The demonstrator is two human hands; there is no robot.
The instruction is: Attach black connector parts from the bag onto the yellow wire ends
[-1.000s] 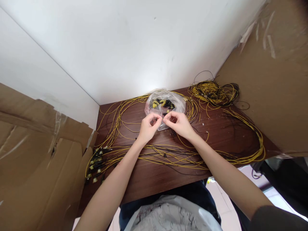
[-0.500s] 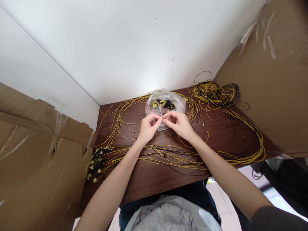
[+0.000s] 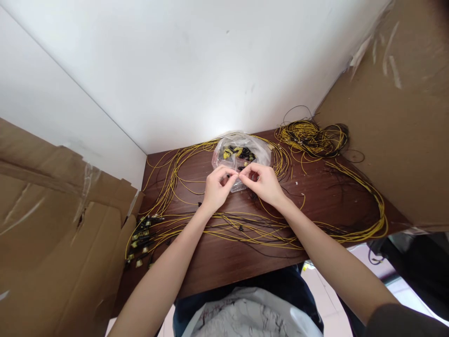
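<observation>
Head view: looking down at a dark wooden tabletop [image 3: 217,274] jammed into a white corner, both arms coming in from the bottom.
Hands: left hand [image 3: 214,188] and right hand [image 3: 265,185] are right up against each other, fingertips meeting in the middle just above the tabletop.
Grip: both pinch down on one small piece [image 3: 234,176] with thumb and forefinger; it's way too tiny to say what it is.
Where it sits: the small piece is just in front of the plastic bag [image 3: 245,150], toward the back of the tabletop.
Bag: clear and crumpled, with black and yellow bits inside.
Wires: yellow wires [image 3: 245,229] loop all over and run under both wrists; a tangled coil [image 3: 312,136] sits at the back right corner.
Left edge: a bunch of connector ends [image 3: 140,236], black and yellow, lies close to the left cardboard [image 3: 52,224].
Right side: more cardboard, the right cardboard [image 3: 396,117], stands along the tabletop.
</observation>
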